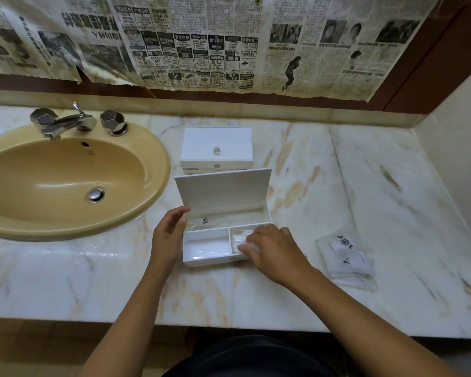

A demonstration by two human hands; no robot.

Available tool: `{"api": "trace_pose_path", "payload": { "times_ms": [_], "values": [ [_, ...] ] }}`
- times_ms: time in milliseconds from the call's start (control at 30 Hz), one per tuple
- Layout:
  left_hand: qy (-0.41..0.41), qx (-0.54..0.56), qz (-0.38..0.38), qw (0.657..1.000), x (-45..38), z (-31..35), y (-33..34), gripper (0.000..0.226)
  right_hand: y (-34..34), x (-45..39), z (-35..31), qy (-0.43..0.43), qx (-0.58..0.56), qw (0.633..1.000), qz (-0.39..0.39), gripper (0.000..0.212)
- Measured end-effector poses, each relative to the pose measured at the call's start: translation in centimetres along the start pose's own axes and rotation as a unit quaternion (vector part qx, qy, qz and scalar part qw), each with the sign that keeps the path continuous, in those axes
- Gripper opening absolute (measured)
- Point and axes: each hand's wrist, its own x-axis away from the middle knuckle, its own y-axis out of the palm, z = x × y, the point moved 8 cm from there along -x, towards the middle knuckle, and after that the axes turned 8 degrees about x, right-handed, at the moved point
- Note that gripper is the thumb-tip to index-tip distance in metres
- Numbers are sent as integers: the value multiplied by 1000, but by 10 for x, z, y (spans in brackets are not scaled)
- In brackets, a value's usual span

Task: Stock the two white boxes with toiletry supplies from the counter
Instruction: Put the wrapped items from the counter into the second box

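While the right hand [273, 251] reached into the open white box [223, 229], its fingers were curled round a clear plastic packet [241, 240] in the box's right front compartment. At nine o'clock from it, the left hand [169, 235] lay against the box's left wall with relaxed fingers, grasping nothing. The left front compartment [207, 247] looked bare white, and the lid [223, 187] stood upright at the back. At twelve o'clock sat the second white box [216, 149], closed, with a small round knob [216, 151]. At three o'clock, well apart, a pile of sachets [346, 257] lay on the marble counter [378, 186]. At ten o'clock was the tan sink [65, 180]
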Motion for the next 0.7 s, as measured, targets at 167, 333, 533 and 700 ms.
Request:
{"api": "trace_pose_path", "payload": {
  "times_ms": [167, 333, 533, 700],
  "values": [
    [5, 2, 0, 1000, 0, 1, 0, 21, -23, -1, 20, 27, -76, 990, 118, 20],
    [5, 0, 0, 1000, 0, 1, 1, 21, -31, -1, 54, 113, -73, 980, 148, 25],
    [-1, 2, 0, 1000, 1, 2, 0, 21, 3, 4, 77, 146, -9, 988, -57, 36],
    [-3, 0, 1, 1000, 1, 2, 1, 21, 31, 13, 77, 134, 14, 983, -125, 33]
  ]
}}
